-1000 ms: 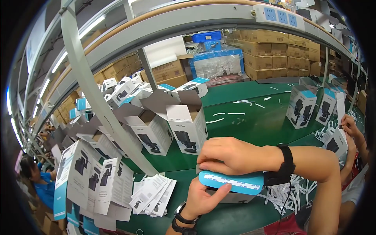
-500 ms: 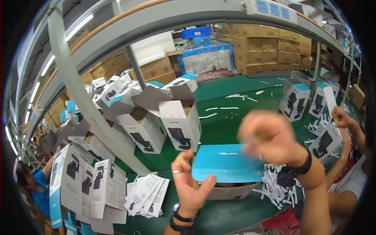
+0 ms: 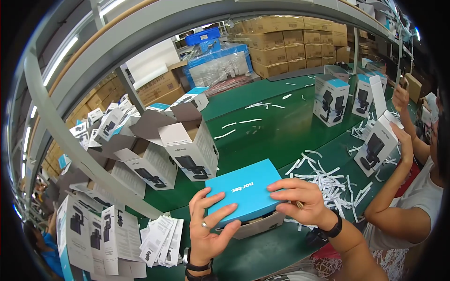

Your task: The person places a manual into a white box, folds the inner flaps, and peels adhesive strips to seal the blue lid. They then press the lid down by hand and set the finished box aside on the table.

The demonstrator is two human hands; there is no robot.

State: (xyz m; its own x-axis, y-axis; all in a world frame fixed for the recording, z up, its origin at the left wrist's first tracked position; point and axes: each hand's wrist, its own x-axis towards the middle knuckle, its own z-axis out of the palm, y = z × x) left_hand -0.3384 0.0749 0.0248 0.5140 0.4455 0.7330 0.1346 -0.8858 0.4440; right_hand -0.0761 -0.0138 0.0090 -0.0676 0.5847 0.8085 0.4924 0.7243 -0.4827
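Note:
A carton with a blue lid (image 3: 243, 189) stands in front of me on the green bench, a dark gap showing under the lid's near edge. My left hand (image 3: 211, 229) grips its left near corner, fingers over the top and thumb at the near edge. On the right end, the fingers of my right hand (image 3: 302, 201) press on the lid and its side. A small brass-coloured thing (image 3: 299, 204) shows by my right fingers; its kind I cannot make out. The carton's contents are hidden.
White paper strips (image 3: 328, 185) lie heaped on the right. Open white cartons (image 3: 192, 152) line the left, near leaflets (image 3: 161, 239) and flat cartons (image 3: 86, 229). A metal post (image 3: 79, 145) slants up there. At right, a co-worker's hands hold a white carton (image 3: 375, 147).
My right hand has come down onto the lid's right end. My left hand has moved over the lid's left part. The view has turned, and the co-worker's carton is raised more upright.

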